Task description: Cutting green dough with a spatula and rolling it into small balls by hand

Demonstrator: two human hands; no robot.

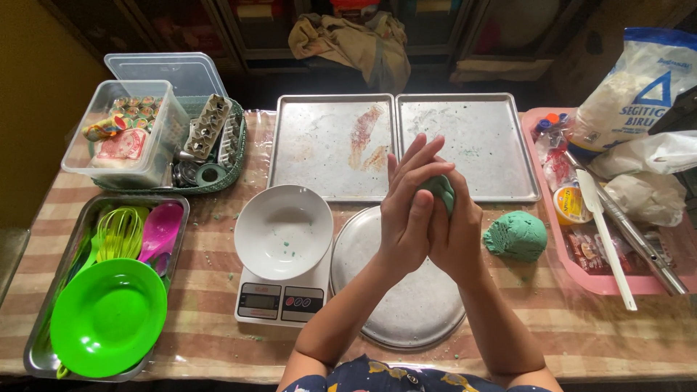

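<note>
Currently both hands pressed together above round metal plate [406,297]: left hand [408,210] and right hand [457,225], fingers clenched on small green dough piece [440,190]. Risk: uneven palm pressure flattens or cracks it; sticky bits drop onto desk [218,341]. Bigger green dough lump [517,236] sits uncovered, may dry.

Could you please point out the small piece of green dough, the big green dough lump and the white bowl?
small dough piece [440,190]: head view, visible top between the palms.
big dough lump [517,235]: head view, centre.
white bowl [284,230]: head view, inner bottom.
</note>
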